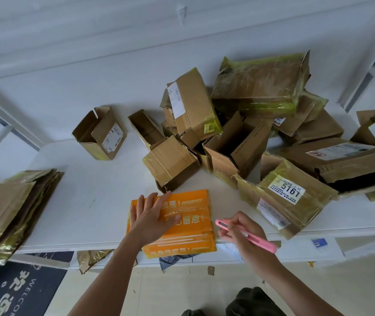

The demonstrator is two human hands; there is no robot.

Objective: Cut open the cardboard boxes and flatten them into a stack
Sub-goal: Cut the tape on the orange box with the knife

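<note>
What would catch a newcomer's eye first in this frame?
The bright orange box at the table's near edge stands out, pinned flat under the left hand. Just to its right, the right hand holds a pink cutter. Behind them a jumble of brown boxes fills the right side, and a flattened stack sits far left.

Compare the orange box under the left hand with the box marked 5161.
The orange box is bright orange with white print; the 5161 box is brown with a white label. The orange box lies flat under the left hand; the 5161 box sits tilted, untouched. Both are taped shut.
</note>
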